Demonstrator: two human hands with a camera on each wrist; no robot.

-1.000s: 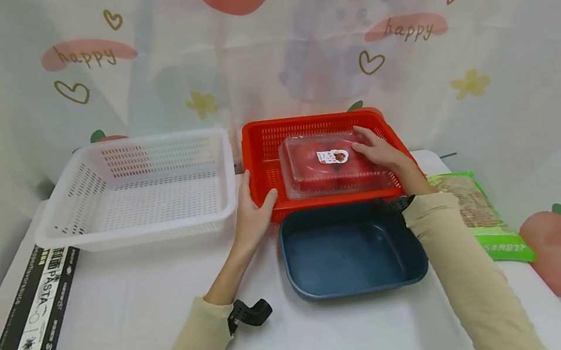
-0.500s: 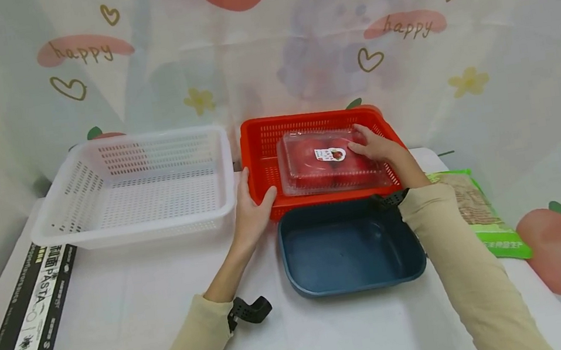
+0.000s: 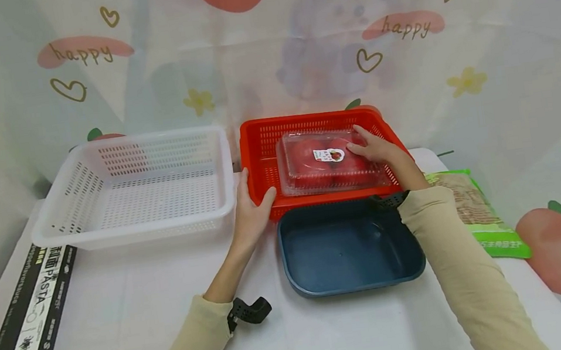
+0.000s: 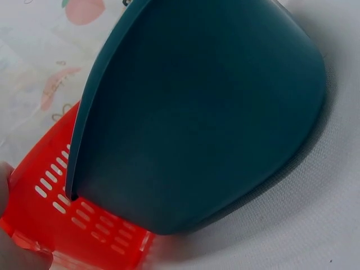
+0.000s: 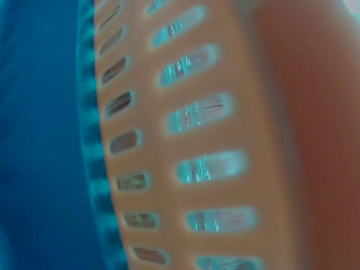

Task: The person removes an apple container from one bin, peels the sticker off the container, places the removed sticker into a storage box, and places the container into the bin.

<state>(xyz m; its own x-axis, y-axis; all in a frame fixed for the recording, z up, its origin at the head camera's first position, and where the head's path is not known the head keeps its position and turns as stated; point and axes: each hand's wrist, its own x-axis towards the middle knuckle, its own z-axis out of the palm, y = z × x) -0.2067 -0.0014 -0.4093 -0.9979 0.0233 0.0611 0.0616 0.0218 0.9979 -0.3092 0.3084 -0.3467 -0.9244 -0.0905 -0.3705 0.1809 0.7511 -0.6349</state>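
Observation:
A red perforated plastic basket (image 3: 263,165) stands at the back centre. In it lies a clear plastic box of round red fruit (image 3: 307,174), with a white label on its lid. At the basket's front left corner, my left hand (image 3: 251,214) grips the rim, fingers along the outer side and thumb over the edge. My right hand (image 3: 378,149) holds the box by its right end, thumb on the lid and fingers at the far edge. In the left wrist view the red basket wall (image 4: 73,225) shows between thumb and finger.
A dark blue basin (image 3: 349,254) stands right before the red basket. To the left is a white perforated basket (image 3: 149,230), with a black-and-white pasta box (image 3: 33,320) in front. At the table's right edge lies a green-and-clear food bag (image 3: 497,241).
Both hands, the fruit box and the red basket stay nearly in place. The whole head view has shifted slightly.

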